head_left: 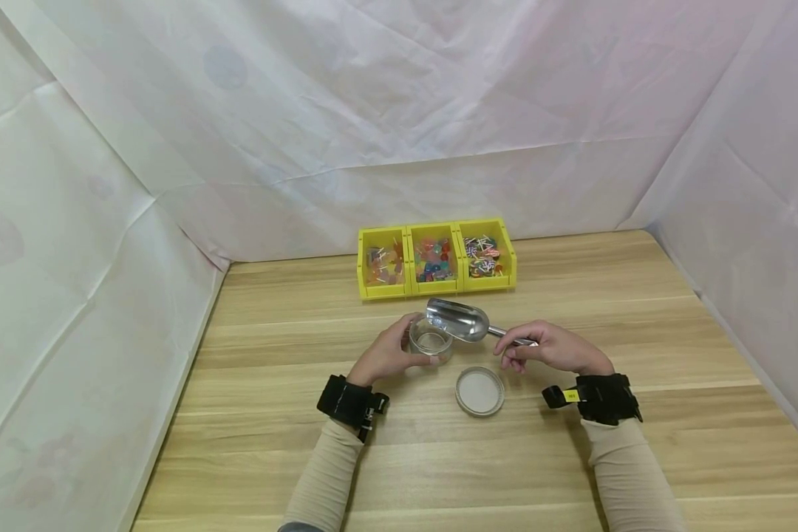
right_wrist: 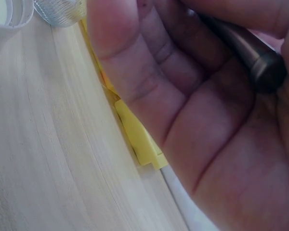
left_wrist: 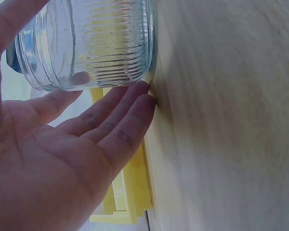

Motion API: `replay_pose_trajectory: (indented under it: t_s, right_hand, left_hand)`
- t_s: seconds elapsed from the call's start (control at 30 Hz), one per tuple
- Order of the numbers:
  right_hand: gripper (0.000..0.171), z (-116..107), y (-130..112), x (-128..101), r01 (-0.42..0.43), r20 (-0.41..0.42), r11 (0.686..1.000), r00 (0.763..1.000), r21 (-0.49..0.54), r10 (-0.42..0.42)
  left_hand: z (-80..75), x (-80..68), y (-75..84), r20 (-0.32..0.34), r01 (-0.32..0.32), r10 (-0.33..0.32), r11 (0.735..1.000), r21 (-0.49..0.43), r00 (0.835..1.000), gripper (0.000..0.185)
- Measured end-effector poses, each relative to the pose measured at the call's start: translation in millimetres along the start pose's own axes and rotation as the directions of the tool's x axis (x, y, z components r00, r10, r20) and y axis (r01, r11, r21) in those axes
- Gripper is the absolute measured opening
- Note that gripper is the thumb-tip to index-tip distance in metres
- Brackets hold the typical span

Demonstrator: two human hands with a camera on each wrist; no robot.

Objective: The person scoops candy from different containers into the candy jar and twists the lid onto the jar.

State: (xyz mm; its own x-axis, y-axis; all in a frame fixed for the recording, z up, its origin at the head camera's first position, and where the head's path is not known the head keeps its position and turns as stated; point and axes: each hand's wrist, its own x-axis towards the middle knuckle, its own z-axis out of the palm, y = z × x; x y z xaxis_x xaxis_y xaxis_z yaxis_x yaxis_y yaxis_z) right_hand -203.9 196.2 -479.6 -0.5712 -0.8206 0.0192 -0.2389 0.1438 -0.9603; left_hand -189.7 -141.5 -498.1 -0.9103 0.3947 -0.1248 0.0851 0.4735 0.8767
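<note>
Two beige sleeves are coming in from the bottom edge of the head view, each wrist wearing a black strap; the right strap is carrying a small yellow tag (head_left: 571, 395), its writing too small to read.

Left hand (head_left: 386, 356) is cupping a clear ribbed glass jar (head_left: 431, 342) standing upright on the wooden table (head_left: 273, 414), thumb on the far side, fingers lying nearly straight along the near side. In the left wrist view the fingers (left_wrist: 120, 120) are resting at the jar's (left_wrist: 94, 41) base where it is meeting the table, not wrapping tight. Jar is sitting open, no label showing.

Right hand (head_left: 552, 349) is gripping the handle of a metal scoop (head_left: 462, 320), fingers curling round it. Scoop bowl is hanging tilted just above and behind the jar's mouth, overlapping its rim in the head view; cannot tell if they are touching. Right wrist view is showing the dark handle end (right_wrist: 260, 65) sticking out of the closed fingers.

Round lid (head_left: 480, 390) is lying flat on the table just in front of the right hand, near the jar but apart from it.

Three yellow bins (head_left: 437, 258) are sitting side by side at the back of the table, each holding small mixed-colour items. No readable writing on bins, scoop or lid.
</note>
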Motion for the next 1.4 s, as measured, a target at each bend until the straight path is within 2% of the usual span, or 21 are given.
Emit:
replay_pose_trajectory:
  t_s: [0.33, 0.53, 0.67, 0.77, 1.0, 1.4]
  right_hand:
    - [0.022, -1.0, 1.0, -0.4, 0.025, 0.005, 1.0, 1.0, -0.018, -0.025]
    - [0.023, 0.0, 0.1, -0.9, 0.012, -0.004, 1.0, 1.0, -0.013, -0.012]
    - [0.022, 0.6, -1.3, -0.1, 0.007, -0.004, 1.0, 1.0, -0.013, -0.007]
    - [0.022, 0.7, -3.1, 0.2, 0.004, -0.008, 1.0, 1.0, -0.027, -0.004]
    - [0.022, 1.3, -7.1, 0.6, -0.009, -0.029, 0.998, 1.0, -0.064, 0.008]
    - [0.023, 2.7, -8.8, 0.9, -0.036, -0.041, 0.998, 0.999, -0.054, 0.034]
  left_hand:
    - [0.5, 1.0, -0.9, 0.002, 0.01, -0.01, 1.0, 0.007, 1.0, 0.083]
    - [0.6, 1.1, -1.6, 0.005, -0.005, 0.005, 1.0, 0.008, 1.0, 0.081]
    - [0.9, 1.2, -2.0, 0.003, 0.008, -0.008, 1.0, 0.008, 1.0, 0.082]
    - [1.0, 1.3, -1.7, 0.002, 0.017, -0.017, 1.0, 0.009, 1.0, 0.082]
    - [0.0, 2.2, -0.7, 0.005, -0.005, 0.005, 1.0, 0.007, 1.0, 0.081]
    - [-0.2, 1.3, -0.8, -0.002, -0.003, 0.003, 1.0, 0.024, 1.0, 0.082]
